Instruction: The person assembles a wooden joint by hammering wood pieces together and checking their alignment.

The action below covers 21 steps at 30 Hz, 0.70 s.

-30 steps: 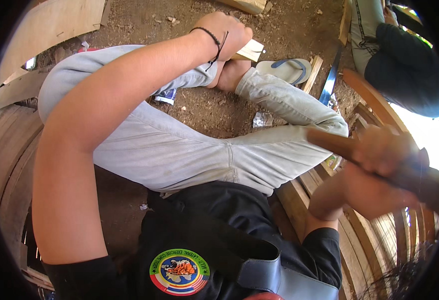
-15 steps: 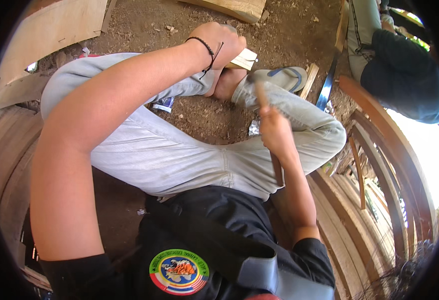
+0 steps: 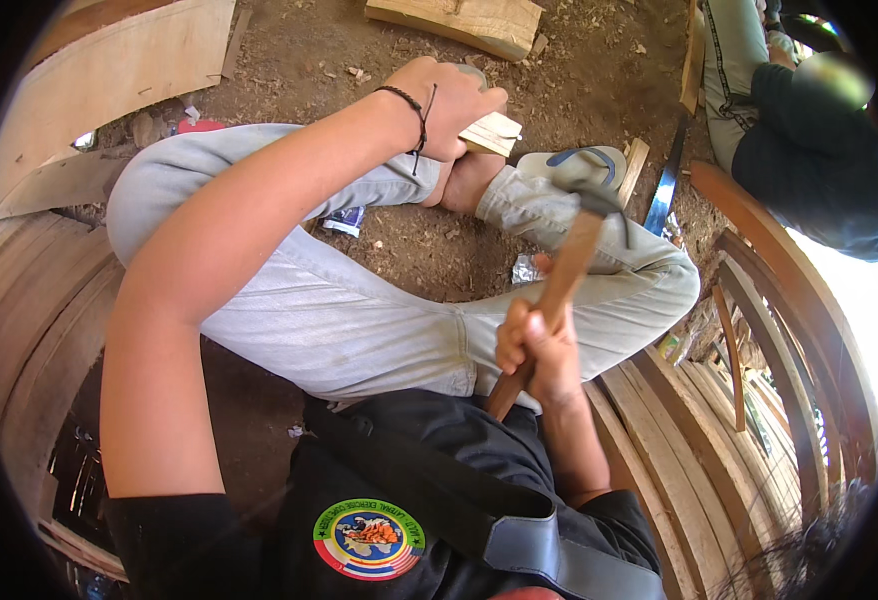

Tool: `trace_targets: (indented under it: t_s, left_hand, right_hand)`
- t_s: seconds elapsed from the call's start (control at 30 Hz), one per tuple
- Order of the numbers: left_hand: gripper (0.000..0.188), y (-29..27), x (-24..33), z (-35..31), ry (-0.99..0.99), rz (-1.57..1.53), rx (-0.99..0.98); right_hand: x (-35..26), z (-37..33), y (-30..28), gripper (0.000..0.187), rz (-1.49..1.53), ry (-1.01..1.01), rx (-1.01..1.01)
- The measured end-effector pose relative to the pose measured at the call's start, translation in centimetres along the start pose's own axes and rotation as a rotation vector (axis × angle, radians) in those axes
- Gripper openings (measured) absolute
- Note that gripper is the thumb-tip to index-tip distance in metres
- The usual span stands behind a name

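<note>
My left hand is closed over a short pale wooden piece, gripped low in front of my crossed ankles. One end of the piece sticks out past my fingers; its other end is hidden under the hand. Wrapped round the wooden handle of a claw hammer are the fingers of my right hand. The hammer is raised above my right shin, its dark metal head pointing away from me and slightly blurred. Head and wooden piece are apart.
A thick wooden block lies on the dirt floor ahead. Beside my sandal are a wood strip and a shiny blade. Another person sits at far right. Stacked planks curve along the right; more boards stand left.
The hammer has swung up and back, away from the wooden piece, and my right hand has drawn closer to my body. My left hand keeps its grip on the piece.
</note>
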<state>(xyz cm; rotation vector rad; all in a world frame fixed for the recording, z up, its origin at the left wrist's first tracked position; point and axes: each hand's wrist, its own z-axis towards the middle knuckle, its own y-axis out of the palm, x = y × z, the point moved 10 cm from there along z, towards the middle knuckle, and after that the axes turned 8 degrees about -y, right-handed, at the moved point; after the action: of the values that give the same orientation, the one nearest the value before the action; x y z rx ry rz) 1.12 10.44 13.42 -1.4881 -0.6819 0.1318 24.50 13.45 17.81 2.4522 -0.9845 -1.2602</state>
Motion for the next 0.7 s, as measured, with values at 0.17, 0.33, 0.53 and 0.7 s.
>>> trace_targets:
  t_s: [0.17, 0.33, 0.53, 0.7]
  left_hand:
    - [0.047, -0.5, -0.9, -0.3, -0.017, -0.202, -0.163]
    - [0.031, 0.8, -1.1, -1.4, -0.054, -0.009, -0.122]
    - [0.028, 0.2, -1.4, -1.9, -0.070, -0.004, -0.072]
    - [0.025, 0.4, -1.4, -2.1, -0.094, 0.013, -0.106]
  right_hand:
    - [-0.1, -3.6, 2.8, 0.084, 0.117, -0.043, -0.101]
    - [3.8, -6.1, 3.9, 0.090, -0.047, 0.141, -0.319]
    - [-5.8, -2.2, 2.4, 0.049, -0.753, -0.269, -0.036]
    - [-9.6, -2.0, 3.1, 0.055, -0.819, -0.590, -0.039]
